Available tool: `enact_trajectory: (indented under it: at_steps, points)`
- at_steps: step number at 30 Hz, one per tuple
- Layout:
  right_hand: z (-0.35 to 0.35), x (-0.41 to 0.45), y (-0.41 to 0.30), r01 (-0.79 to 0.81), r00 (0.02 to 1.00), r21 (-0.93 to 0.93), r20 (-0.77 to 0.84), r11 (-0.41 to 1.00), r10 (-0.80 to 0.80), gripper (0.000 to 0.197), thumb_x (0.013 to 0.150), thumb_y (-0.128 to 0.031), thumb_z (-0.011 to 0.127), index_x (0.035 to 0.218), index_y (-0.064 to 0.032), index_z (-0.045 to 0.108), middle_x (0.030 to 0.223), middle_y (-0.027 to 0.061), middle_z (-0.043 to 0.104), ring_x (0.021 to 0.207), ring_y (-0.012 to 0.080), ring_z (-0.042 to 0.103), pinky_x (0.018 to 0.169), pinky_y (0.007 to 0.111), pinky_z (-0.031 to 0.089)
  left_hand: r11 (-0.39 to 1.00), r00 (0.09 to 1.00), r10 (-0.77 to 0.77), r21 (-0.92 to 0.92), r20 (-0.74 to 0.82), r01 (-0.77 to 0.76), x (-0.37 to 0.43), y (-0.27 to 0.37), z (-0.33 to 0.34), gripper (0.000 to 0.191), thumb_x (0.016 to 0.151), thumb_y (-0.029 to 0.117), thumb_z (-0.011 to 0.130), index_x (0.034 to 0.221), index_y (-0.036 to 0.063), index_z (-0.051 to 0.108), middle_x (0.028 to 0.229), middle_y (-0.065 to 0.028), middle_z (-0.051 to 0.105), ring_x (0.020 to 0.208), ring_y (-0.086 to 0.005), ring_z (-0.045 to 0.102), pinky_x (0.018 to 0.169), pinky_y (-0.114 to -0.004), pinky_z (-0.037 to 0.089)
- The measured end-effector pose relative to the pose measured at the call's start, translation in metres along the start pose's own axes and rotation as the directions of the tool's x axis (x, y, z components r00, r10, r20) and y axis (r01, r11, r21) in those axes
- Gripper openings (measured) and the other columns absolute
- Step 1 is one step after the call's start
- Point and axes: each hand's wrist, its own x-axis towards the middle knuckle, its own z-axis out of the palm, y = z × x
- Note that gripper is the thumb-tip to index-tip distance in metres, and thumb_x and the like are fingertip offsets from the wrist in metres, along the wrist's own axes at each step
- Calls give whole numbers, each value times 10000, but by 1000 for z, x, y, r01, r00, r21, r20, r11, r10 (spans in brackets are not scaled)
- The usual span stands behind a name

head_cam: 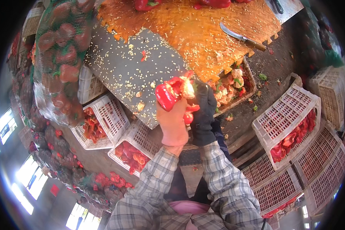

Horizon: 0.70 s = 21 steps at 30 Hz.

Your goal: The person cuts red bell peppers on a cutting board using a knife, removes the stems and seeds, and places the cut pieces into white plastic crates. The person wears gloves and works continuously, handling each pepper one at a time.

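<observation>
My left hand (172, 123), in a pinkish-orange glove, grips a red bell pepper (165, 95) that is torn open. The pale, seedy core (187, 88) bulges from the pepper's opening. Gloved in black, my right hand (202, 112) closes around the stem end of that core, its fingertips partly hidden. Strips of red flesh show between the two hands. Below and ahead lies a grey sheet (123, 72) strewn with pale seeds, and beyond it a jagged-edged orange-brown board (187, 28). On the board rests a curved-blade knife (241, 37) with a wooden handle.
Right of my hands, a tray (251, 86) holds discarded cores. Plastic crates (284, 112) of red peppers stand at right, with more crates (115, 115) at left. A green mesh sack (60, 57) of peppers rises at left. A dark-handled knife (277, 6) lies top right.
</observation>
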Motion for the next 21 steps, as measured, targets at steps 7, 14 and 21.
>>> enact_trajectory:
  at_steps: [7,14,21]
  points:
    - [-10,5,-41,-275,953,55,146,960,264,365,999,-305,468,1199,-19,574,978,10,598,875,104,548,759,256,449,956,950,-138,-213,281,202,28,13,-20,394,874,78,576,1249,5,480,1136,-112,611,996,-243,631,848,-378,533]
    - [-19,17,-26,64,958,-37,283,997,-51,362,969,-247,439,1226,-9,532,1113,66,600,1014,168,577,887,313,465,971,969,-91,-194,228,137,22,11,-18,416,841,8,587,1241,2,475,1138,-123,606,1006,-260,632,868,-389,535]
    - [-9,20,-20,82,987,-1,136,997,-81,307,986,-245,512,1155,-8,609,1100,74,644,1001,134,595,899,287,468,988,993,-64,-130,100,77,18,15,-18,421,819,-35,608,1221,2,485,1090,-116,619,932,-245,650,776,-358,553]
